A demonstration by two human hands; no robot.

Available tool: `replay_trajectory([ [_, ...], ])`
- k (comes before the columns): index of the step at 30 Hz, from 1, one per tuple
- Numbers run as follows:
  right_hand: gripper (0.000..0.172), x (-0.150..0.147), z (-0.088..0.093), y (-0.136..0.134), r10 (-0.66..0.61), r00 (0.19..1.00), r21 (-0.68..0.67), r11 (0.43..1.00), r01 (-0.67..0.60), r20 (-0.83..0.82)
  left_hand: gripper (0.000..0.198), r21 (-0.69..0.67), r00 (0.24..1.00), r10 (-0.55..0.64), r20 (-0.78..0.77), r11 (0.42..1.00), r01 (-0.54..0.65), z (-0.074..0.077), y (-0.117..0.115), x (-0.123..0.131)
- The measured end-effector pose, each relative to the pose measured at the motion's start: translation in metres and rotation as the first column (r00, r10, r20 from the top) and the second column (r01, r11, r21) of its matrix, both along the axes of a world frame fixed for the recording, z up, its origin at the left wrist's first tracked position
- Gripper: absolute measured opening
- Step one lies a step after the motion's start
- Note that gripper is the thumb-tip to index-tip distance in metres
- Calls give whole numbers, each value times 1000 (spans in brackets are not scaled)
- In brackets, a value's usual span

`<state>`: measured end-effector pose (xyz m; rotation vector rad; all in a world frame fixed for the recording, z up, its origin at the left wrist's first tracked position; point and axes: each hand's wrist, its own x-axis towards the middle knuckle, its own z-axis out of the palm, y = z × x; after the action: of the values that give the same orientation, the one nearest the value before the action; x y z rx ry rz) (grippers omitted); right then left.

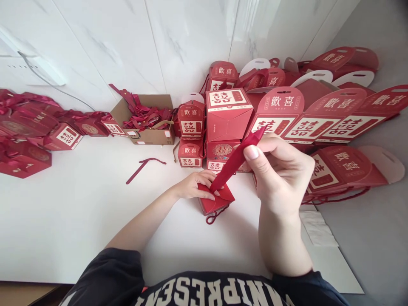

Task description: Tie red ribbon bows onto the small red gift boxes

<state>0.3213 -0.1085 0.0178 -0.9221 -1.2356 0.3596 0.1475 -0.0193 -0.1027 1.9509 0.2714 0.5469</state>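
Note:
A small red gift box [216, 202] lies on the white table [63, 212] in front of me, with a red cord trailing from its near side. My left hand [194, 183] rests on the box's top flap, fingers pressed down on it. My right hand [280, 170] is raised above and to the right, pinching a red ribbon [236, 161] between thumb and fingers. The ribbon runs taut and slanting from that hand down to the box top.
Stacked red gift boxes [228, 112] stand just beyond the box. Flat unfolded red boxes [334, 119] spread to the right. A brown carton of ribbons [146, 121] sits at the back, a loose ribbon [145, 165] lies left, more red boxes [25, 136] far left. A white paper sheet [318, 229] lies at right.

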Motion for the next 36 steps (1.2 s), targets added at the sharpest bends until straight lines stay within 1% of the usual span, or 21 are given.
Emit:
replay_trajectory([
  [3, 19, 0, 0, 0, 13, 998, -28, 1000, -14, -59, 19, -14, 1000, -1, 15, 1000, 1, -6, 2, 0],
  [5, 19, 3, 0, 2, -20, 997, -50, 999, 16, -81, 20, -6, 1000, -10, 17, 1000, 10, -7, 3, 0],
  [8, 17, 12, -2, 8, -152, 987, -60, 987, 150, -46, 19, 12, 1000, -4, 23, 1000, 4, -9, 3, 0],
  [11, 17, 22, -4, 15, -303, 953, -20, 953, 304, 19, 16, 19, 998, 34, 46, 999, -35, -10, 3, 1],
  [13, 17, 25, -4, 16, -352, 934, 14, 936, 352, 64, 14, 12, 996, 56, 67, 998, -57, -11, 3, 2],
  [15, 19, 25, -2, 13, -355, 930, 41, 935, 353, 98, 14, -3, 995, 59, 74, 998, -59, -11, 3, 3],
  [17, 20, 22, 0, 7, -307, 946, 44, 952, 304, 108, 15, -20, 998, 42, 55, 999, -41, -10, 3, 3],
  [21, 20, 9, 2, -2, -117, 991, 3, 993, 118, 61, 17, -51, 1000, -11, -2, 999, 11, -4, 3, 1],
  [23, 20, 1, 1, 3, -60, 996, 9, 998, 60, 65, 17, -70, 1000, -28, -8, 997, 28, -2, 3, -1],
  [25, 19, -6, -2, 16, -6, 994, 15, 1000, 5, 113, 16, -83, 999, -34, -10, 996, 33, -2, 2, -1],
  [27, 20, -9, -4, 30, 87, 976, -5, 996, -88, 199, 15, -77, 1000, -25, -10, 997, 25, -2, 1, -1],
  [28, 19, -8, -5, 35, 150, 955, -31, 989, -147, 256, 15, -73, 1000, -21, -10, 997, 20, -2, 0, -1],
  [29, 18, -6, -7, 38, 210, 922, -71, 978, -197, 324, 15, -73, 1000, -19, -9, 997, 19, -3, 0, -1],
  [30, 21, -2, -9, 37, 252, 886, -126, 967, -220, 390, 16, -80, 1000, -20, -5, 997, 20, -4, 0, -1],
  [31, 25, 2, -13, 35, 267, 857, -175, 962, -209, 441, 17, -93, 1000, -28, 1, 995, 28, -5, 0, -1],
  [32, 24, 7, -17, 29, 260, 838, -222, 960, -170, 479, 17, -110, 999, -39, 6, 993, 40, -5, 1, -1],
  [33, 18, 12, -23, 22, 233, 825, -270, 957, -102, 514, 17, -123, 999, -53, 11, 991, 54, -6, 1, -1],
  [34, 18, 18, -31, 15, 229, 799, -330, 943, -41, 556, 17, -127, 998, -65, 16, 990, 66, -6, 2, 0],
  [36, 25, 27, -49, 0, 282, 752, -478, 877, 49, 596, 16, -115, 997, -72, 28, 991, 75, -6, 3, 0],
])
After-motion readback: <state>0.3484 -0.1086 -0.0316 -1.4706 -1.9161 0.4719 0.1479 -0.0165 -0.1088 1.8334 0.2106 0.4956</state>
